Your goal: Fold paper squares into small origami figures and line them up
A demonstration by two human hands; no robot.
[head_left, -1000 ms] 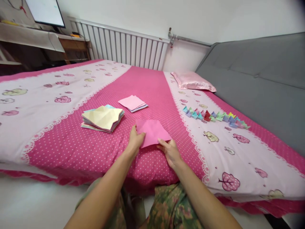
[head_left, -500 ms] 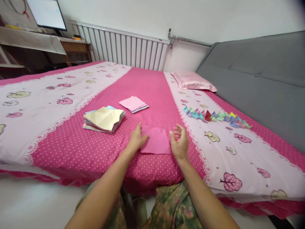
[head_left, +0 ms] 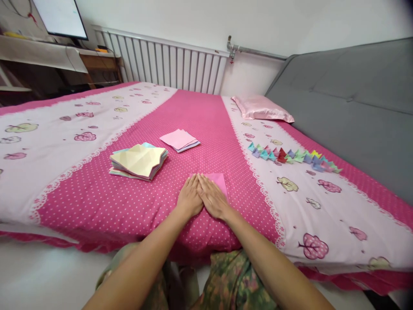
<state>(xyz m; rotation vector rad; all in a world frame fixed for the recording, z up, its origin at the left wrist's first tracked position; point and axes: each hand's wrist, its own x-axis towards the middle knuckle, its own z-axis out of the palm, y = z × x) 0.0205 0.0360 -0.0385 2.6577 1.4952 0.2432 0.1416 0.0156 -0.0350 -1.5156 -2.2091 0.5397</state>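
Note:
Both palms press down side by side on a pink sheet of paper (head_left: 220, 181) near the front of the bed. My left hand (head_left: 190, 196) lies flat with its fingers stretched forward, over the paper's left edge. Across the middle of the sheet rests my right hand (head_left: 213, 196), also flat, its fingertips meeting those of the left. Only the paper's upper right part shows; the hands hide the rest. To the left sits a stack of creased coloured paper (head_left: 138, 161) with a cream sheet on top. Beyond the hands is a smaller stack of pink and lilac paper (head_left: 180, 140).
Several small folded paper pieces (head_left: 298, 156) in many colours stand in rows on the right. A pink satin pillow (head_left: 262, 107) lies farther back by the grey headboard (head_left: 348, 86). A radiator (head_left: 161, 60) runs along the wall; a desk with a monitor (head_left: 61, 19) stands back left.
My right hand has moved left from beside the pink paper onto it. My left hand has flattened next to it, and both now cover most of the sheet.

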